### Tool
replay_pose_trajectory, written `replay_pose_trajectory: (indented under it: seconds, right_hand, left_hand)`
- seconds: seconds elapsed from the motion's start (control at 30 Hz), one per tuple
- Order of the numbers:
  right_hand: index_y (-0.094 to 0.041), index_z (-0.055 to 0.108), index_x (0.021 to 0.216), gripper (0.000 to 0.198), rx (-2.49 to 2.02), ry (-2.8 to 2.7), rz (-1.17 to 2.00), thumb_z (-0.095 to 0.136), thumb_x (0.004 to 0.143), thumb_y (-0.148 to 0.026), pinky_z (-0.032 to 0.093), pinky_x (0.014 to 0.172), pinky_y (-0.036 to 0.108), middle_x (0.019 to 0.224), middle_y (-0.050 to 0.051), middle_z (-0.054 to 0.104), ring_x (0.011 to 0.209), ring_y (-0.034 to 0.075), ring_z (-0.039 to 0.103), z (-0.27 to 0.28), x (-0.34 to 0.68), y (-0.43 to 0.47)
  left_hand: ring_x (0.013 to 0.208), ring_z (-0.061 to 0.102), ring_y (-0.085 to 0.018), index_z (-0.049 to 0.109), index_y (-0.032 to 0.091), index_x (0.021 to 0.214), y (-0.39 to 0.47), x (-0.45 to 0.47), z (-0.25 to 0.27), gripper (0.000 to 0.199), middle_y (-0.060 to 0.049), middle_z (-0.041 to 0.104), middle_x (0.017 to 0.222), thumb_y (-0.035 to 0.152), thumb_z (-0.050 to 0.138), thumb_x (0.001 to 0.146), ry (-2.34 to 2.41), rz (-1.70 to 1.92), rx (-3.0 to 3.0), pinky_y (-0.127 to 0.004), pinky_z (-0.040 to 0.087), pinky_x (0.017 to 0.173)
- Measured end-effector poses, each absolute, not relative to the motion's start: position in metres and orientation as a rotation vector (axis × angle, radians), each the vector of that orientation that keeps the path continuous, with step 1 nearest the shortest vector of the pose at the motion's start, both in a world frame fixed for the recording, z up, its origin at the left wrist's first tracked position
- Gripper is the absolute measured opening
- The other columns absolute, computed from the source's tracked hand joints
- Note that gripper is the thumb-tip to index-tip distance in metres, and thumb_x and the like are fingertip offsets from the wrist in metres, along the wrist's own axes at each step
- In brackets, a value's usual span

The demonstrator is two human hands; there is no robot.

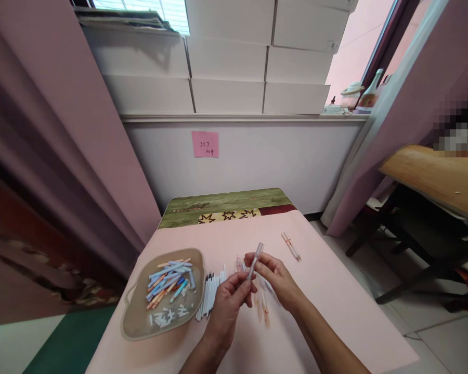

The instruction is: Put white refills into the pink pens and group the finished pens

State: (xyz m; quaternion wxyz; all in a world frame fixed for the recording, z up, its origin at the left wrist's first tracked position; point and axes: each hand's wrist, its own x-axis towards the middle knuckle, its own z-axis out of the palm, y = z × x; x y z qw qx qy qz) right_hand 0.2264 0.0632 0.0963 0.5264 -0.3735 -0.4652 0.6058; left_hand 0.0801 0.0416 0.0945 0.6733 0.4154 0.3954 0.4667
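Both hands meet over the middle of the pink-covered table, holding one slim translucent pen (pixel 259 249) that tilts up and to the right. My left hand (pixel 232 298) pinches its lower end. The fingers of my right hand (pixel 275 275) close round its upper part. Beneath and behind the hands lie several clear pen parts (pixel 264 311), partly hidden. Left of my left hand is a row of thin white refills (pixel 207 298) with dark tips. Two orange-and-white pens (pixel 291 245) lie side by side to the right.
A beige plastic basket (pixel 130 311) at the left holds several blue and orange pen pieces (pixel 171 278) and small white pieces (pixel 166 317). White boxes (pixel 228 62) stack on the ledge behind. A pink note (pixel 205 144) is on the wall. A wooden desk (pixel 440 171) stands right, a person partly visible beside it.
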Motion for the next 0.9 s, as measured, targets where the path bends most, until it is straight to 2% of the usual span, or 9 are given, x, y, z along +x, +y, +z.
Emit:
replay_pose_trajectory:
  seconds: [0.1,0.2,0.27,0.37,0.43,0.57,0.7,0.77,0.9]
  right_hand:
    - [-0.019,0.068,0.099,0.035,-0.882,-1.093,1.507,0.067,0.078,-0.046,0.045,0.069,0.029,0.073,0.001,0.062,0.068,0.015,0.057,0.097,0.226,0.065]
    - [-0.017,0.067,0.089,0.035,-0.897,-1.025,1.501,0.077,0.067,-0.042,0.044,0.062,0.026,0.070,0.000,0.061,0.061,0.013,0.054,0.095,0.225,0.069]
    - [-0.017,0.066,0.089,0.035,-0.906,-1.005,1.471,0.079,0.066,-0.040,0.045,0.064,0.026,0.078,0.001,0.064,0.067,0.014,0.057,0.094,0.225,0.070]
    - [-0.019,0.066,0.102,0.037,-0.877,-1.030,1.482,0.071,0.075,-0.044,0.046,0.075,0.029,0.088,0.004,0.065,0.082,0.017,0.059,0.092,0.225,0.069]
    - [-0.018,0.067,0.101,0.036,-0.855,-1.048,1.523,0.068,0.078,-0.045,0.046,0.072,0.030,0.079,0.003,0.065,0.075,0.016,0.059,0.091,0.225,0.067]
    - [-0.017,0.066,0.085,0.031,-0.883,-1.008,1.528,0.077,0.069,-0.041,0.041,0.054,0.024,0.066,-0.001,0.060,0.053,0.010,0.050,0.087,0.224,0.067]
    - [-0.019,0.066,0.094,0.034,-0.889,-1.000,1.503,0.073,0.073,-0.045,0.045,0.068,0.027,0.084,0.003,0.065,0.073,0.015,0.058,0.087,0.225,0.065]
    - [-0.018,0.068,0.097,0.034,-0.860,-1.004,1.538,0.069,0.077,-0.046,0.046,0.074,0.030,0.084,0.004,0.066,0.076,0.016,0.059,0.087,0.226,0.064]
    - [-0.016,0.069,0.087,0.029,-0.861,-0.960,1.550,0.075,0.071,-0.039,0.043,0.058,0.026,0.066,0.000,0.062,0.055,0.012,0.052,0.081,0.225,0.065]
  left_hand:
    - [0.057,0.045,-0.008,0.071,0.015,0.090,0.044,0.081,0.093,0.024,-0.003,0.060,0.073,0.036,0.067,0.078,0.873,1.051,0.943,-0.023,0.038,0.058]
    - [0.056,0.045,-0.008,0.070,0.015,0.089,0.047,0.083,0.092,0.024,-0.003,0.060,0.072,0.035,0.067,0.078,0.863,1.043,0.937,-0.023,0.038,0.057]
    - [0.056,0.045,-0.007,0.070,0.015,0.090,0.048,0.084,0.091,0.024,-0.002,0.060,0.072,0.035,0.067,0.078,0.858,1.038,0.932,-0.023,0.038,0.057]
    - [0.056,0.044,-0.007,0.069,0.015,0.091,0.049,0.086,0.090,0.024,-0.002,0.059,0.072,0.035,0.066,0.079,0.851,1.039,0.930,-0.023,0.038,0.057]
    - [0.055,0.044,-0.007,0.069,0.015,0.089,0.049,0.087,0.089,0.023,-0.002,0.060,0.072,0.035,0.067,0.078,0.856,1.042,0.925,-0.022,0.037,0.057]
    - [0.055,0.044,-0.007,0.068,0.014,0.084,0.049,0.089,0.088,0.022,-0.002,0.060,0.072,0.034,0.068,0.077,0.858,1.040,0.909,-0.022,0.037,0.057]
    - [0.054,0.044,-0.007,0.069,0.014,0.087,0.048,0.090,0.088,0.023,-0.001,0.060,0.070,0.035,0.068,0.076,0.853,1.029,0.892,-0.022,0.037,0.056]
    - [0.055,0.044,-0.007,0.069,0.014,0.085,0.047,0.090,0.087,0.022,-0.001,0.060,0.070,0.034,0.069,0.076,0.854,1.038,0.898,-0.022,0.037,0.056]
    - [0.055,0.044,-0.007,0.069,0.014,0.084,0.047,0.091,0.086,0.021,-0.001,0.060,0.070,0.033,0.069,0.075,0.855,1.032,0.902,-0.022,0.038,0.056]
